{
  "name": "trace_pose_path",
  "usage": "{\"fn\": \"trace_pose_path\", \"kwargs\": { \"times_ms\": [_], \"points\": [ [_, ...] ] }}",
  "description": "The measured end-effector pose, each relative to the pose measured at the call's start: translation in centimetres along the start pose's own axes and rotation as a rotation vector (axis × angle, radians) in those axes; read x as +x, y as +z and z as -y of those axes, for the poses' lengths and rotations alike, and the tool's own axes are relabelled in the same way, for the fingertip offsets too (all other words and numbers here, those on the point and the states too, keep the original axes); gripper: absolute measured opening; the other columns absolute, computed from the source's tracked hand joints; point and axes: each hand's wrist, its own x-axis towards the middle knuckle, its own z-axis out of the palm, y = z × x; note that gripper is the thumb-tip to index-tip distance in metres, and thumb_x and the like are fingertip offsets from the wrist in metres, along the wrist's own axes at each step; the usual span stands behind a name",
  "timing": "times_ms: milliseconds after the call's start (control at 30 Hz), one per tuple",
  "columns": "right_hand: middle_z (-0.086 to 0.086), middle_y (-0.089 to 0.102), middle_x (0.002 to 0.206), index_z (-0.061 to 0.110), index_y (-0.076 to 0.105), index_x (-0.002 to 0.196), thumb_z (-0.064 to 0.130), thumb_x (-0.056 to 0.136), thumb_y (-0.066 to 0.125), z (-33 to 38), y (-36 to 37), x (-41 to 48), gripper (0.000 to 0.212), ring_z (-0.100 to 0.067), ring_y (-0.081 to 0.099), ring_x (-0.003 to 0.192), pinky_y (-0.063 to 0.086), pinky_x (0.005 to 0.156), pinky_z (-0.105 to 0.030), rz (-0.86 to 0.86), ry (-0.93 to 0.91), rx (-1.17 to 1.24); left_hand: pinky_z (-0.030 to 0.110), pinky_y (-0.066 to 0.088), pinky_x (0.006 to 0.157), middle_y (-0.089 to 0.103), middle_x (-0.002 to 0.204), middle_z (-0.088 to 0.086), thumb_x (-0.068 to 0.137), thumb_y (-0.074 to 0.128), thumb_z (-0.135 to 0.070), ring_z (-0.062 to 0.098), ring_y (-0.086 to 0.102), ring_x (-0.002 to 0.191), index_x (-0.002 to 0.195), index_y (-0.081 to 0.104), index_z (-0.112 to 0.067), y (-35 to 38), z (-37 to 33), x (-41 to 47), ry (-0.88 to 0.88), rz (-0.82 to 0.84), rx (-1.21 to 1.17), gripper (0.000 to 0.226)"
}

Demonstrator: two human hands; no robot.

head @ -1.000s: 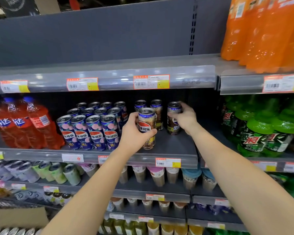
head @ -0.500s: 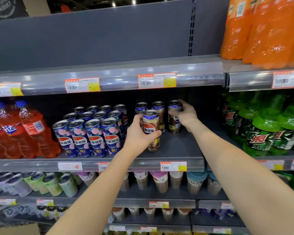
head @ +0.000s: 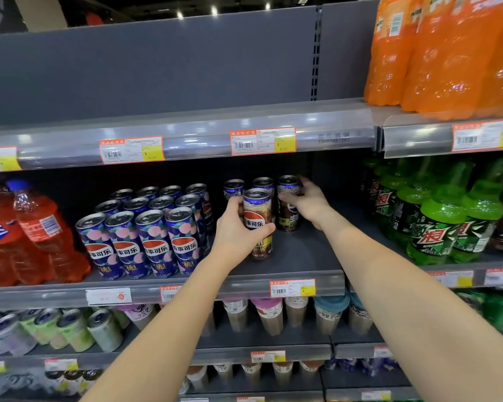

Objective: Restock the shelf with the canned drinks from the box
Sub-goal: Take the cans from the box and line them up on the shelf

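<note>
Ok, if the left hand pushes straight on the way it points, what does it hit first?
Probably the middle back-row can, right behind the brown cola can that the left hand grips. The held can would touch it before the fingers do. The gap between them is hard to judge here.

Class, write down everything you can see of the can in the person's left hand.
The can is tall and slim, seemingly metal, with a silver lid and pull tab, a blue band below the rim, a brown body bearing a red, white and blue logo, and a yellow band lower down. It stands upright on the grey shelf, ahead of three similar cans, one held by the right hand, and right of the peach-patterned cans. The left hand grips its middle, thumb across the label.
</note>
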Motion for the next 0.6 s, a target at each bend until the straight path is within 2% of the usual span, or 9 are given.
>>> {"fn": "trace_pose_path", "kwargs": {
  "times_ms": [100, 200, 300, 367, 400, 433, 500, 533, 600],
  "points": [
    [-0.005, 0.06, 0.138, 0.014, 0.045, 0.145, 0.026, 0.077, 0.088, 0.0, -0.4, -0.8, 0.081, -0.022, 0.061, 0.117, 0.049, 0.093, -0.035, -0.011, 0.038, 0.024, 0.012, 0.047, 0.078, 0.064, 0.107, -0.019, 0.071, 0.094, -0.031, -0.009, 0.061, 0.098, 0.126, 0.05, -0.033, 0.4, -0.1, 0.2, -0.007, 0.004, 0.001, 0.07],
    [-0.007, 0.059, 0.132, 0.01, 0.04, 0.149, 0.029, 0.079, 0.086, 0.2, -1.0, -1.6, 0.085, -0.023, 0.06, 0.118, 0.048, 0.09, -0.03, -0.118, 0.036, 0.014, 0.01, 0.046, 0.075, 0.063, 0.104, -0.021, 0.072, 0.093, -0.029, -0.01, 0.061, 0.094, 0.122, 0.048, -0.035, 1.1, -0.6, 0.2, -0.01, 0.017, -0.004, 0.068],
    [-0.006, 0.063, 0.112, 0.012, 0.057, 0.124, 0.025, 0.085, 0.078, 0.8, -2.1, -3.2, 0.047, -0.021, 0.062, 0.103, 0.044, 0.072, -0.022, -0.245, -0.049, 0.008, 0.009, 0.046, 0.074, 0.061, 0.101, -0.022, 0.072, 0.093, -0.027, -0.013, 0.06, 0.091, 0.121, 0.049, -0.033, 2.3, -1.4, 0.2, -0.003, 0.029, -0.018, 0.066],
    [-0.004, 0.068, 0.104, 0.018, 0.062, 0.109, 0.024, 0.09, 0.071, 1.5, -2.9, -4.6, 0.023, -0.021, 0.064, 0.098, 0.044, 0.069, -0.024, -0.119, -0.075, 0.059, 0.01, 0.047, 0.075, 0.063, 0.101, -0.021, 0.072, 0.093, -0.028, -0.015, 0.06, 0.09, 0.119, 0.05, -0.032, 3.3, -2.1, 0.3, 0.004, 0.037, -0.018, 0.064],
    [-0.002, 0.07, 0.104, 0.021, 0.063, 0.107, 0.027, 0.092, 0.07, 2.0, -3.3, -5.3, 0.018, -0.02, 0.066, 0.098, 0.046, 0.071, -0.026, -0.009, -0.075, 0.063, 0.011, 0.048, 0.077, 0.065, 0.101, -0.02, 0.071, 0.094, -0.029, -0.014, 0.061, 0.091, 0.118, 0.051, -0.032, 3.8, -2.5, 0.3, 0.01, 0.043, -0.022, 0.064],
    [0.0, 0.071, 0.105, 0.023, 0.062, 0.109, 0.03, 0.092, 0.071, 2.5, -3.7, -6.1, 0.021, -0.017, 0.068, 0.098, 0.049, 0.075, -0.027, 0.099, -0.071, 0.049, 0.014, 0.049, 0.079, 0.067, 0.101, -0.018, 0.07, 0.094, -0.029, -0.012, 0.062, 0.092, 0.117, 0.051, -0.032, 4.4, -2.8, 0.4, 0.016, 0.05, -0.026, 0.064],
    [0.003, 0.07, 0.11, 0.023, 0.059, 0.121, 0.033, 0.084, 0.08, 2.9, -4.1, -7.0, 0.043, -0.011, 0.069, 0.102, 0.055, 0.084, -0.028, 0.217, -0.08, -0.031, 0.018, 0.052, 0.079, 0.068, 0.101, -0.016, 0.069, 0.094, -0.028, -0.005, 0.066, 0.093, 0.115, 0.052, -0.033, 5.3, -3.6, 0.3, 0.025, 0.069, -0.041, 0.062],
    [0.005, 0.069, 0.111, 0.023, 0.058, 0.126, 0.033, 0.08, 0.084, 3.0, -4.3, -7.2, 0.054, -0.01, 0.068, 0.103, 0.056, 0.087, -0.028, 0.215, -0.099, -0.091, 0.016, 0.051, 0.076, 0.068, 0.1, -0.015, 0.069, 0.094, -0.027, -0.002, 0.067, 0.092, 0.114, 0.052, -0.033, 5.7, -4.0, 0.2, 0.029, 0.078, -0.051, 0.061],
    [0.008, 0.068, 0.111, 0.024, 0.057, 0.128, 0.031, 0.075, 0.088, 3.0, -4.7, -7.3, 0.061, -0.009, 0.067, 0.102, 0.057, 0.086, -0.028, 0.142, -0.136, -0.175, 0.014, 0.049, 0.071, 0.068, 0.098, -0.016, 0.071, 0.093, -0.027, -0.001, 0.067, 0.088, 0.114, 0.052, -0.032, 6.5, -4.6, 0.1, 0.047, 0.088, -0.061, 0.06]
  ]
}}
